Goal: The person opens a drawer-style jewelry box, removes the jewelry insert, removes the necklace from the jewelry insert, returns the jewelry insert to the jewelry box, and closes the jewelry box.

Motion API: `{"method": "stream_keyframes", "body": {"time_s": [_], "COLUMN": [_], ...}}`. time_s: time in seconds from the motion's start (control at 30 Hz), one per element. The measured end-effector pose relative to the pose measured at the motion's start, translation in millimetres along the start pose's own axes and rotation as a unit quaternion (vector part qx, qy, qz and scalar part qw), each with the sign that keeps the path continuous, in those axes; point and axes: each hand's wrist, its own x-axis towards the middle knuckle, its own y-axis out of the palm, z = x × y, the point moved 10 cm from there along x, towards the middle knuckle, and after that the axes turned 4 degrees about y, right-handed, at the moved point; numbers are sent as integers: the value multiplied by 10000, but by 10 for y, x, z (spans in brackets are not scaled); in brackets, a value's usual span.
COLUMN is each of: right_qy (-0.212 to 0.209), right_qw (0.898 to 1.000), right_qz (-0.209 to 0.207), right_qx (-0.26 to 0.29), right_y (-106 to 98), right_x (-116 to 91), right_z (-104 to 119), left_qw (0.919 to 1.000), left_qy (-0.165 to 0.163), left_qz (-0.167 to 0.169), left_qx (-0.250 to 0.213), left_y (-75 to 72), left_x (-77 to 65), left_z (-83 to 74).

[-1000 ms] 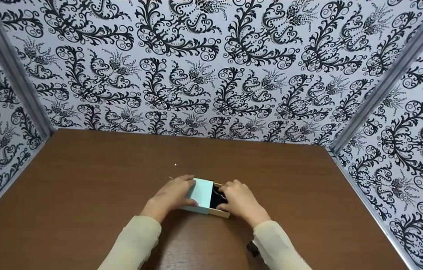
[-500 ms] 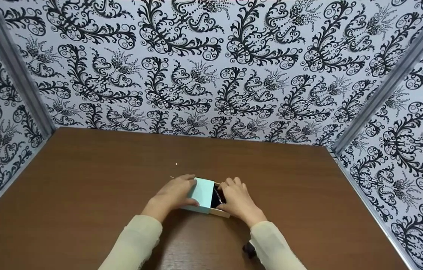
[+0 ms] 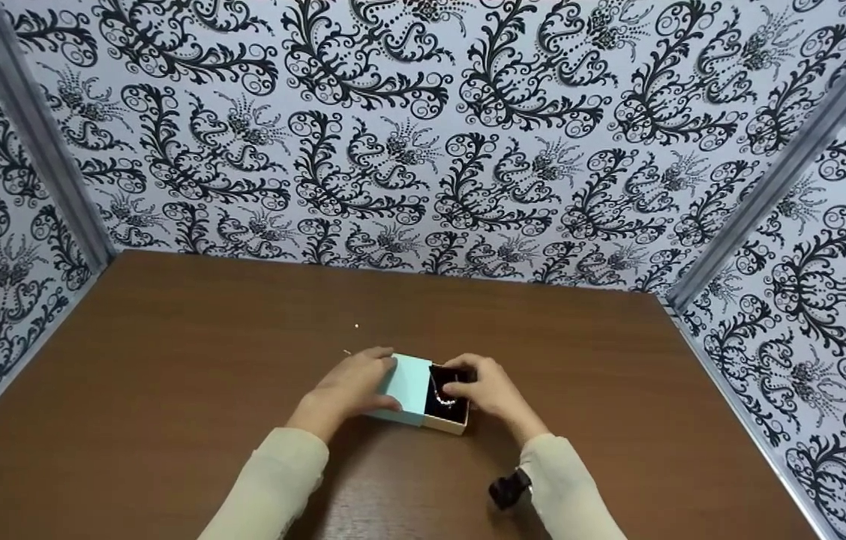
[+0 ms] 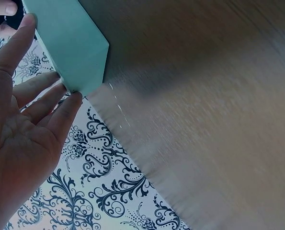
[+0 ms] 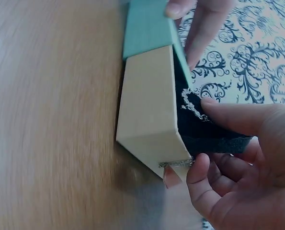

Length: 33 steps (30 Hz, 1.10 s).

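Note:
A jewelry box with a teal sleeve point(image 3: 406, 388) lies on the table. Out of the sleeve's right end sticks a cream drawer point(image 5: 149, 100), lined in black. Inside rests a silvery chain bracelet point(image 3: 444, 400), partly hidden. My left hand point(image 3: 348, 386) holds the sleeve from above, thumb on the near side and fingers on the far side. My right hand point(image 3: 494, 386) curls around the drawer's outer end, with the thumb inside beside the bracelet point(image 5: 192, 104) and the other fingers outside. Whether the thumb touches the chain, I cannot tell. A ribbon tab point(image 5: 172, 176) shows on the end wall.
The brown tabletop point(image 3: 243, 315) reaches back to patterned wall panels point(image 3: 393, 150). A tiny pale speck point(image 3: 356, 325) and a thin sliver point(image 3: 348, 352) show behind the box. A black device point(image 3: 509, 489) sits at the right wrist.
My right hand has drawn its fingers in and shifted rightward to the drawer's end. More of the drawer's inside and the bracelet now shows. My left hand stays on the sleeve.

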Motion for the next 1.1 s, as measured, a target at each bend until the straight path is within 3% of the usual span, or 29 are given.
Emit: {"method": "stream_keyframes", "body": {"time_s": [0.2,0.37,0.5,0.6,0.77,0.9,1.0,1.1], "right_qy": [619,756,848,836,282,-252,-571,-853], "right_qw": [9871,9670,9528,9498,9649,9715,9699,9688], "right_qz": [27,-113,-469,-746,-1031,-1261,-1313,-1256], "right_qx": [1476,2431,2876,2921,2399,1989,1971,1960], "right_y": [-28,-71,-117,-141,-222,-350,-436,-494], "right_x": [-22,-53,-80,-106,-138,-168,-194,-219], "right_z": [-164,-205,-257,-276,-134,59,218,377], "left_qw": [10000,9999,10000,9998,9990,9955,9882,9720], "left_qy": [87,89,91,70,-45,-129,-22,128], "left_qz": [3,12,-33,-68,-168,-510,-850,-1127], "left_qx": [-16,79,-4,-171,-420,-784,-1273,-2056], "left_y": [5,15,29,42,35,-62,-173,-263], "left_x": [11,22,30,19,-22,-47,-45,-33], "left_z": [-30,-12,5,20,45,16,-60,-145]}}
